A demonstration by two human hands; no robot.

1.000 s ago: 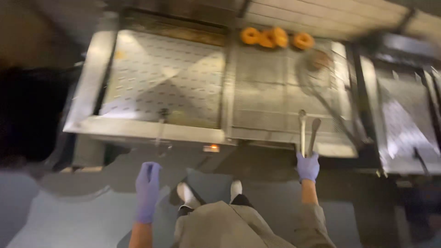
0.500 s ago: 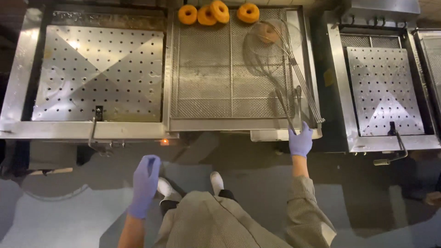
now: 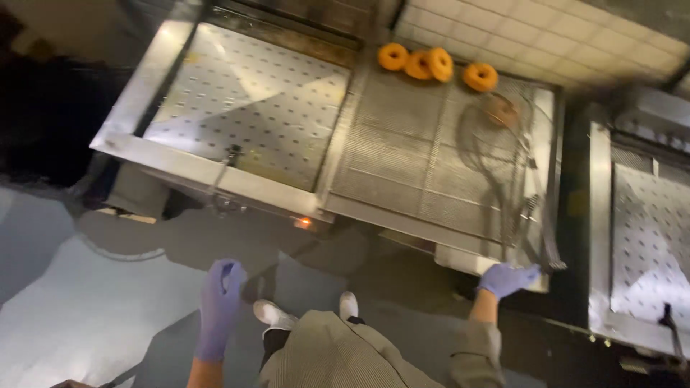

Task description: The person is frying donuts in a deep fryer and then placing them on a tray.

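Head view: right hand (image 3: 505,279) is closing its grip on the skimmer (image 3: 496,136) handle, doughnut (image 3: 501,110) lying far beyond; left hand (image 3: 219,305) is hanging open; lifting needs a level pull.

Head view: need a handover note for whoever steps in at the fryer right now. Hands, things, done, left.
Left hand: gloved, empty, hanging over the floor, fingers loosely curled.
Right hand: gloved, at the front edge of the fryer, on the handles of the wire skimmer.
Skimmer lies on the mesh drain rack with one doughnut in its basket.
Four doughnuts sit at the rack's far edge.
Perforated lid covers the left vat.
Left: the skimmer's doughnut is not yet with the others.
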